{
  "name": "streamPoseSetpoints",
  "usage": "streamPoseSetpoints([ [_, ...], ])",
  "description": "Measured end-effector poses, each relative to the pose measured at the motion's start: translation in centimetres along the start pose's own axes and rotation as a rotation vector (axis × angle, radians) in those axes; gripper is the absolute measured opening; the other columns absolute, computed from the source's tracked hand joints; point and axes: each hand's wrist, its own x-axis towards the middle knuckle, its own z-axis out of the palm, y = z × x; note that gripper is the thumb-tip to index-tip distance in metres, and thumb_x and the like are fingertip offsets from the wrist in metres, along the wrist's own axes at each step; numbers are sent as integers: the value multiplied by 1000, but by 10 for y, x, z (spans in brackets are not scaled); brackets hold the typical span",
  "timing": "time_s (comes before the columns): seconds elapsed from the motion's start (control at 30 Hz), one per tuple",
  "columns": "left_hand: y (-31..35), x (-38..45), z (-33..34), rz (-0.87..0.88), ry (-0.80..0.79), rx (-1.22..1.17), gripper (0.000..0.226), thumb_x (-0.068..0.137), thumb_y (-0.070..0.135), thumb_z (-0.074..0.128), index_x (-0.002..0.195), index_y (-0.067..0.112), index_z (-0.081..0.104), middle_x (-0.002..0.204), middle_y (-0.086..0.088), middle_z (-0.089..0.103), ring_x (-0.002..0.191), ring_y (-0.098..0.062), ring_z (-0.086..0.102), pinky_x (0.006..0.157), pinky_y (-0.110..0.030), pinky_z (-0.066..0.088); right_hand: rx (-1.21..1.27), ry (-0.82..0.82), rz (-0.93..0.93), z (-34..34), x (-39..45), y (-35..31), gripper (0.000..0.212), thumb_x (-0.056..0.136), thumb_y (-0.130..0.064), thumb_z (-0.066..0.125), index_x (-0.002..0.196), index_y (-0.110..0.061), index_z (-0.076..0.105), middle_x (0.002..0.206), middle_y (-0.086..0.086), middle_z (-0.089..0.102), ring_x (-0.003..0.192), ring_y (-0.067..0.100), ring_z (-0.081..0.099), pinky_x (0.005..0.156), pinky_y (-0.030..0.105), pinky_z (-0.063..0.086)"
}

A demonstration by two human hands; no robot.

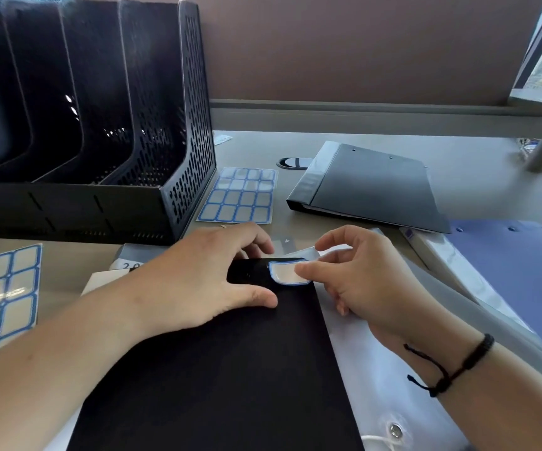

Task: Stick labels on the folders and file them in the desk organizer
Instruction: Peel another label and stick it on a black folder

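Observation:
A black folder (230,369) lies flat in front of me on the desk. My left hand (204,275) presses down on its top edge, fingers spread. My right hand (357,275) pinches a blue-bordered label (284,273) between thumb and forefinger, and the label's left part rests on the folder's top right corner. The black mesh desk organizer (100,141) stands at the back left with its slots open. A sheet of blue-bordered labels (240,196) lies just right of the organizer, and another label sheet (2,294) lies at the left edge.
A dark grey binder (370,187) lies at the back right. A blue folder (517,271) lies at the right, and a translucent white snap folder (377,369) sits under my right wrist. A brown partition wall stands behind the desk.

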Motion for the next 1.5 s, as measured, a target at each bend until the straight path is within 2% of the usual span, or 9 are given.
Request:
streamPoseSetpoints([
  [0.17, 0, 0, -1, 45, -12, 9, 42, 71, 60, 76, 108, 48, 59, 106, 23, 64, 105, 5, 55, 93, -21, 45, -40, 0, -25, 1, 0, 3, 32, 73, -19, 88, 93, -21, 63, 76, 3, 69, 38, 8, 46, 40, 24, 36],
  [0.27, -1, -1, -1, 52, -5, 7, 40, 71, 61, 76, 106, 47, 62, 102, 21, 65, 102, 3, 57, 92, -25, 47, -54, 7, -31, 2, 1, 4, 33, 73, -20, 88, 94, -22, 62, 78, 3, 70, 39, 8, 47, 41, 24, 36],
  [0.47, 0, 0, 0, 67, 33, -16, 38, 68, 59, 78, 101, 43, 67, 97, 25, 67, 99, 6, 59, 84, -13, 44, -63, 14, -26, 2, 2, 5, 34, 74, -23, 87, 95, -23, 61, 79, 2, 70, 38, 6, 48, 41, 23, 36],
  [0.63, -2, 1, 0, 84, 35, -19, 34, 69, 59, 78, 98, 41, 71, 96, 22, 67, 98, 2, 61, 87, -24, 48, -64, 16, -26, 2, 1, 5, 34, 74, -22, 87, 95, -23, 60, 80, 3, 71, 36, 6, 46, 40, 23, 36],
  [1.1, -1, 0, -1, 88, 39, -19, 32, 68, 60, 77, 93, 42, 75, 94, 22, 69, 96, 2, 62, 87, -25, 50, -111, 29, -40, 3, 0, 5, 34, 75, -23, 86, 93, -23, 57, 83, 2, 70, 32, 2, 44, 38, 20, 34],
  [1.23, 0, 0, -2, 84, 48, -28, 33, 66, 61, 77, 92, 41, 76, 95, 22, 70, 96, 4, 63, 88, -23, 49, -240, 60, -86, 1, 0, 4, 35, 72, -29, 86, 92, -27, 57, 81, -2, 67, 48, 8, 51, 49, 25, 39],
  [1.4, 0, -1, -3, 79, 51, -30, 33, 65, 61, 77, 91, 41, 76, 95, 22, 70, 97, 4, 63, 88, -21, 49, -135, 70, -29, -10, 3, -1, 11, 84, -15, 70, 91, -19, 62, 79, 6, 68, 40, 16, 52, 46, 33, 50],
  [1.5, 1, 0, -3, 72, 62, -30, 31, 65, 59, 79, 89, 40, 76, 95, 23, 70, 96, 6, 62, 87, -15, 46, -52, 14, 45, -12, 1, -7, 3, 93, -14, 64, 94, -14, 66, 80, 8, 72, 45, 17, 51, 42, 28, 46],
])
